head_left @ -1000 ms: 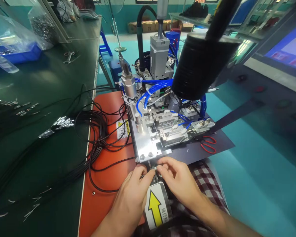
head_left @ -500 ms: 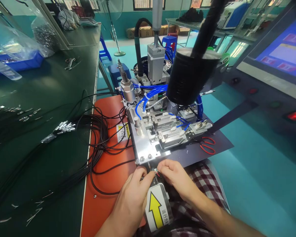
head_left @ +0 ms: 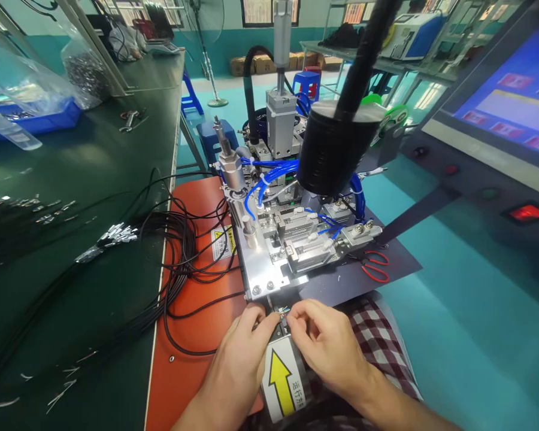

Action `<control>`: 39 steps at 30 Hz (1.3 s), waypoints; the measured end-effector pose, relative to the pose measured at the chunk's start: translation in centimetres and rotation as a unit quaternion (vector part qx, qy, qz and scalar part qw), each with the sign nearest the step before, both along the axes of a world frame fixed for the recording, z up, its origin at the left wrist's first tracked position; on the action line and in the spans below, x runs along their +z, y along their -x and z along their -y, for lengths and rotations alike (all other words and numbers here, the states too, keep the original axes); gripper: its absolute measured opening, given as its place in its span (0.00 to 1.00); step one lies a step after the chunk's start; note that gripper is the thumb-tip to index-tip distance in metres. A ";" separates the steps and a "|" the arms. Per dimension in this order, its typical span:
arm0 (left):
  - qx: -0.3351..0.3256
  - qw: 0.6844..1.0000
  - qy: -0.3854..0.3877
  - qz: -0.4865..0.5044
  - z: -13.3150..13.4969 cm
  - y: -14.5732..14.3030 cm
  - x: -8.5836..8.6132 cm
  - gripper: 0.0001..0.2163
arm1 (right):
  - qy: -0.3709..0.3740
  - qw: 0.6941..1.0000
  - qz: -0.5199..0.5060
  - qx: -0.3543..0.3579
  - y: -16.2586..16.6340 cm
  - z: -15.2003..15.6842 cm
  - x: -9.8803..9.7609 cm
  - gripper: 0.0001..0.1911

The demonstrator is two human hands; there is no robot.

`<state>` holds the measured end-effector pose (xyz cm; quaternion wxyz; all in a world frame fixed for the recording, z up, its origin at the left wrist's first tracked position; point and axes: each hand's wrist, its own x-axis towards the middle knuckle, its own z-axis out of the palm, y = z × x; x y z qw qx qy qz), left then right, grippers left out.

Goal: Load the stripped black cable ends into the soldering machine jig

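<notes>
My left hand [head_left: 242,350] is closed, its thumb and forefinger pinching the end of a black cable [head_left: 193,352] at the front of the machine. Small thin wires [head_left: 283,312] poke out between my fingertips. From the right, my right hand [head_left: 321,335] pinches at those wires, fingers curled; their tips are partly hidden. Both hands are just above a white plate with a yellow arrow [head_left: 281,383]. Right in front of them is the metal machine [head_left: 269,263], with blue air tubes [head_left: 281,173].
Coiled black cables [head_left: 179,257] lie across the orange board [head_left: 197,317] and dark green table [head_left: 117,335]. Red-handled scissors [head_left: 376,267] rest at the machine's right. A black lamp head [head_left: 339,146] hangs above. A screen panel [head_left: 507,120] stands at right, a blue tray [head_left: 49,123] at far left.
My right hand has turned and come lower, its fingers more curled beside the wires. My left hand stays nearly in place. The view has shifted slightly.
</notes>
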<state>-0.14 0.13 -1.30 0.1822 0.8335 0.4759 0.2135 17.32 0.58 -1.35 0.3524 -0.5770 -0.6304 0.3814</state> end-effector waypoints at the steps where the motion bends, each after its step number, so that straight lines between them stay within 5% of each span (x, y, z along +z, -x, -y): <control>1: -0.001 1.000 0.005 0.001 -0.1 0.0 0.1 0.16 | 0.001 1.000 -0.008 -0.001 -0.1 -0.3 0.2 0.08; 8: -0.006 1.000 0.010 0.018 -0.5 -0.1 1.3 0.14 | 0.228 0.938 -0.261 0.017 -0.2 -1.8 -1.0 0.12; 13: -0.013 0.999 -0.034 0.025 -0.4 0.2 1.9 0.13 | 0.231 0.933 -0.274 0.012 -0.3 -1.7 -1.2 0.17; 20: 0.010 0.985 -0.067 -0.158 0.3 0.1 1.7 0.18 | 0.211 0.940 -0.268 -0.006 0.6 -1.6 -1.1 0.18; 31: 0.000 0.998 -0.019 -0.059 0.3 -0.1 0.9 0.16 | 0.177 0.948 -0.264 0.012 0.7 -1.3 -2.3 0.15; 39: 0.010 1.000 -0.023 -0.011 0.6 0.3 -0.7 0.16 | 0.252 0.907 -0.337 0.022 0.8 -1.8 -2.1 0.20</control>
